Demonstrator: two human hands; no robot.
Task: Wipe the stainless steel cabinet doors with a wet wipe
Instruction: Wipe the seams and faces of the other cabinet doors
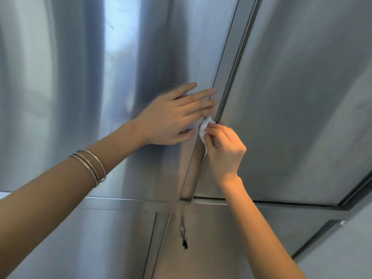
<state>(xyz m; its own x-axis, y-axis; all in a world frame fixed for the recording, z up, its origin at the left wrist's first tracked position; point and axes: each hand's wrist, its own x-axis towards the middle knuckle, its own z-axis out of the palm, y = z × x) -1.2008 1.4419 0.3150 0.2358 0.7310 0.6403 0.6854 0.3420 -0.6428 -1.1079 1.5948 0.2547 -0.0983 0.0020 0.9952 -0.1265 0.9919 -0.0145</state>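
The person is standing close to the upper cabinet and working at the seam where its two doors meet. The left hand (pixel 173 115) is lying open and flat on the left-hand door (pixel 80 77), fingers straight and reaching to the door's recessed edge, and it seems to be bracing the panel. The right hand (pixel 223 150) is pinching a small bunched wet wipe (pixel 204 128) between thumb and fingers. It is pressing the wipe into the groove (pixel 237 63) between that door and the right-hand door (pixel 291 97), just below the left fingertips.

The trouble I am watching for is mostly in that groove. The wipe is wadded so tightly that little of it is meeting the metal. A hard stroke along the folded steel edge could therefore snag and tear it, leaving shreds in the channel, or bring bare fingertips against the edge itself.

The flat left palm is probably laying fresh prints on the steel, so that patch is likely needing another pass. The bangles (pixel 90 168) on the left wrist are hanging near the door, and a dropped forearm could knock them against the finish or scuff it.

Below, a key (pixel 182 232) is sitting in the lock of the lower cabinet. A long downward sweep that runs past the seam could catch it.
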